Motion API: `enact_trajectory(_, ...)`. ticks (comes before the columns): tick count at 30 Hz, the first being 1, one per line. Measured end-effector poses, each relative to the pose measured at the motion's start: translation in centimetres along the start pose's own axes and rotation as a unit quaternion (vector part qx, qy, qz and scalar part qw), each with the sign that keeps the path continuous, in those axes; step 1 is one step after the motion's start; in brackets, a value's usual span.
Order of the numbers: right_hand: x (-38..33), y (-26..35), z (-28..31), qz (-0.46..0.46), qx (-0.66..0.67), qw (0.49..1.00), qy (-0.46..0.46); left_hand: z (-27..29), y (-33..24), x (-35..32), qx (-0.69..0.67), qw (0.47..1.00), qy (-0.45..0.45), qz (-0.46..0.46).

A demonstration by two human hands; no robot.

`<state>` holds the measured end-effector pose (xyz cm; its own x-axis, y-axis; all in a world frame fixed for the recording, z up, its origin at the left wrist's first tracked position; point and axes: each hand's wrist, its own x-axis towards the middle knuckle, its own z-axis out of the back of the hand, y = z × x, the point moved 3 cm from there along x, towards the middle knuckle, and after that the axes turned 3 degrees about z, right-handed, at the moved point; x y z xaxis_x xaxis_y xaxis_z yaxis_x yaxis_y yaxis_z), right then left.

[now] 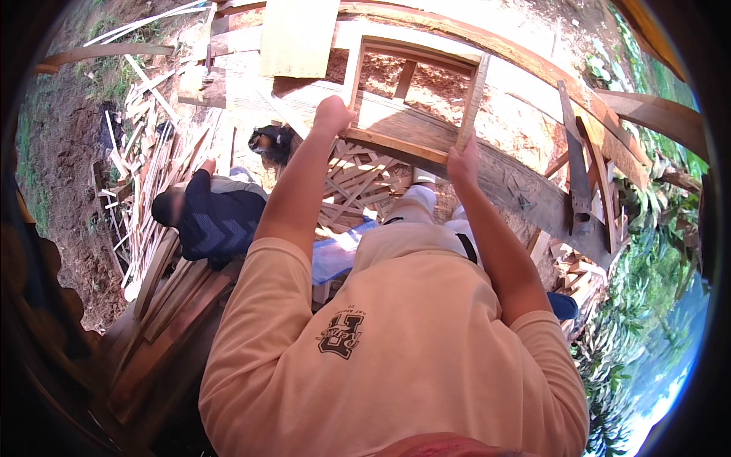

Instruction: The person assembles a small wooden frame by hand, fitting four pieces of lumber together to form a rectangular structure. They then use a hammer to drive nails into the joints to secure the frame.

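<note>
Both my hands grip a rectangular wooden frame (396,145) made of narrow timber strips, held tilted over a rough plank bench (487,179). My left hand (333,116) is closed around its near left corner. At the near right corner, the fingers of my right hand (463,162) wrap the side piece. The bench and sunlit ground show through the frame's opening. Several nails (521,196) lie loose on the bench to the right of my right hand. Farther right, a handsaw (580,194) rests with its blade pointing away from me.
A pale board (298,42) lies across the bench at far left. Long timbers (487,30) run along the far side. Scrap strips (148,198) heap up on the left, near a person in a dark jacket (221,221). Leafy plants (647,274) grow at right.
</note>
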<state>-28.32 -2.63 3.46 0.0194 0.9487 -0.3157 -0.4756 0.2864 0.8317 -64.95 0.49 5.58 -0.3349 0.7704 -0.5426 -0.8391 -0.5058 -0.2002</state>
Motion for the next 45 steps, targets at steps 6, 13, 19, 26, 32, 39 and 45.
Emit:
enact_trajectory(6,0.4,-1.5,0.2,-0.035,0.014,0.999,0.014,1.6,-1.7,-1.5,-0.046,0.996,0.05,0.051)
enact_trajectory(13,0.7,-0.1,1.2,-0.078,-0.094,0.99,0.069,2.4,-0.3,-1.5,-0.08,0.986,0.127,0.07)
enact_trajectory(19,2.0,-3.4,1.5,-0.059,-0.094,0.989,0.103,1.4,0.1,-2.3,-0.105,0.988,0.098,0.059)
enact_trajectory(26,1.0,1.4,2.6,-0.162,-0.112,0.969,0.15,-0.3,-3.0,-4.1,-0.038,0.994,-0.049,0.095)
enact_trajectory(32,0.8,0.3,2.6,-0.169,-0.019,0.975,0.141,-0.4,-2.8,-4.2,-0.069,0.987,-0.043,0.14)
enact_trajectory(39,1.2,-0.7,2.4,-0.11,-0.131,0.978,0.119,-0.7,-1.7,-4.5,-0.041,0.991,-0.046,0.121)
enact_trajectory(45,1.2,-0.8,2.2,-0.058,-0.142,0.982,0.108,-1.0,-0.9,-4.0,-0.021,0.995,-0.052,0.08)
